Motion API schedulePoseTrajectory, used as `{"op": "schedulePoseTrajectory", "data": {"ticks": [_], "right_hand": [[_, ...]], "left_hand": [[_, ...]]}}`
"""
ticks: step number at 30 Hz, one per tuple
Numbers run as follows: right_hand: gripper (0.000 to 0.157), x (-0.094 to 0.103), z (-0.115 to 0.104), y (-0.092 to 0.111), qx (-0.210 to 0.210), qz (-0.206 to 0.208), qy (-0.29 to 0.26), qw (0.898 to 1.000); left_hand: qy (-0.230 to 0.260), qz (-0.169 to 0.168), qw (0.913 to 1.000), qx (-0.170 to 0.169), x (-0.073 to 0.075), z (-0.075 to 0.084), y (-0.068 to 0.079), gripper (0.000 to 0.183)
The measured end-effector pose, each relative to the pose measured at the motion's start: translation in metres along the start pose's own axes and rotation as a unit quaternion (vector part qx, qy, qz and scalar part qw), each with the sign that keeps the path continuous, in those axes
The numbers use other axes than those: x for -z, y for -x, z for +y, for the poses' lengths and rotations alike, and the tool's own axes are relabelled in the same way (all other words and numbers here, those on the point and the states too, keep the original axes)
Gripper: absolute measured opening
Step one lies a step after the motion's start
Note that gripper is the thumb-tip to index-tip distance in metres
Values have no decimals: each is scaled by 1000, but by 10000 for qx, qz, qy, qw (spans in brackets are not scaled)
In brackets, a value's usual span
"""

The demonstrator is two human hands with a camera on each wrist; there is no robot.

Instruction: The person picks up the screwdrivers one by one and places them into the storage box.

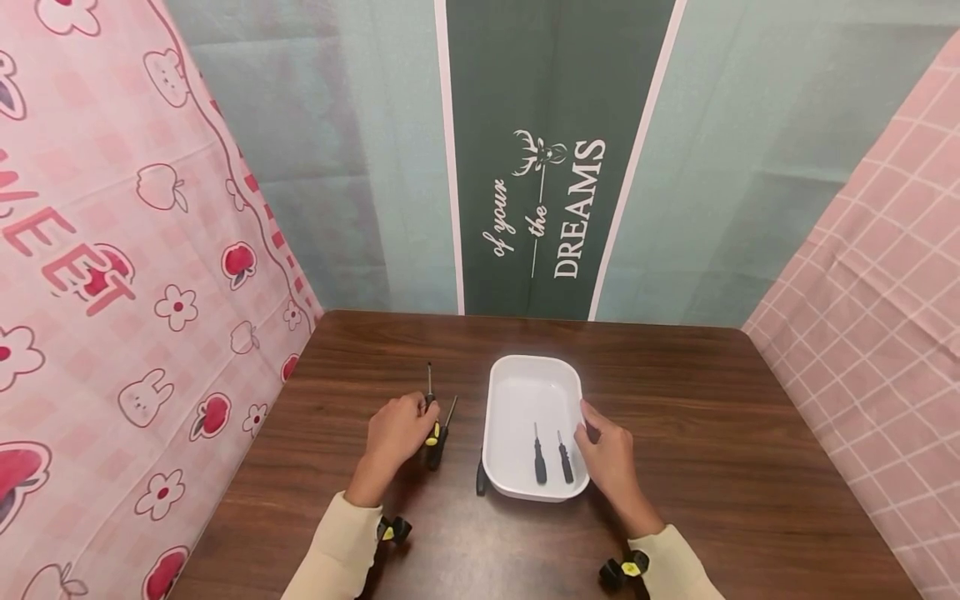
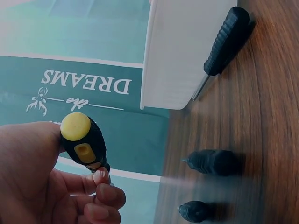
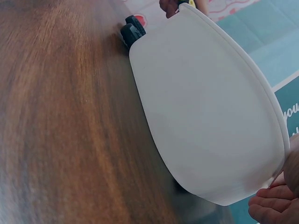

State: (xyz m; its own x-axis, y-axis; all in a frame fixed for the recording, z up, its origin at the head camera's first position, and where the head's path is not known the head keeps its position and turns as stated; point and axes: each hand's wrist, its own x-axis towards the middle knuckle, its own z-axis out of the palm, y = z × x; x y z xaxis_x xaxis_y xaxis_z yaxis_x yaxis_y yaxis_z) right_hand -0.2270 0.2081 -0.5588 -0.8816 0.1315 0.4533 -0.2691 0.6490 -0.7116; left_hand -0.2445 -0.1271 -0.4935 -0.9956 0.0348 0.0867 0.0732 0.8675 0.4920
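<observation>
My left hand [image 1: 401, 429] pinches a screwdriver [image 2: 83, 140] with a black and yellow handle, its round yellow end showing in the left wrist view. Just below it, two black-handled screwdrivers lie on the table, one [image 2: 217, 162] nearer the tray and the other [image 2: 195, 211] farther left. The right hand [image 1: 609, 450] grips the right rim of a white tray [image 1: 525, 392], thumb and fingers at its edge. Inside the tray lie two small dark screwdrivers, one [image 1: 540, 465] left of the other [image 1: 566, 465]. A further black screwdriver [image 2: 228, 42] lies against the tray's left side.
The brown wooden table [image 1: 705, 433] extends on both sides of the tray. A green printed cloth [image 1: 555, 100] hangs behind its far edge. Pink patterned cloths hang at the left [image 1: 135, 333] and right [image 1: 885, 275].
</observation>
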Motion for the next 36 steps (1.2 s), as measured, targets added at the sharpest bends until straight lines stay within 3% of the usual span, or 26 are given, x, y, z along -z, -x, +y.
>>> {"op": "schedulePoseTrajectory", "data": {"ticks": [11, 36], "right_hand": [[39, -1, 0, -2, -40, -105, 4, 9999], [39, 1, -1, -3, -39, -7, -7, 10000]], "left_hand": [[-175, 91, 9997, -146, -2, 10, 1, 35], [-14, 61, 9992, -406, -9, 33, 1, 33]]}}
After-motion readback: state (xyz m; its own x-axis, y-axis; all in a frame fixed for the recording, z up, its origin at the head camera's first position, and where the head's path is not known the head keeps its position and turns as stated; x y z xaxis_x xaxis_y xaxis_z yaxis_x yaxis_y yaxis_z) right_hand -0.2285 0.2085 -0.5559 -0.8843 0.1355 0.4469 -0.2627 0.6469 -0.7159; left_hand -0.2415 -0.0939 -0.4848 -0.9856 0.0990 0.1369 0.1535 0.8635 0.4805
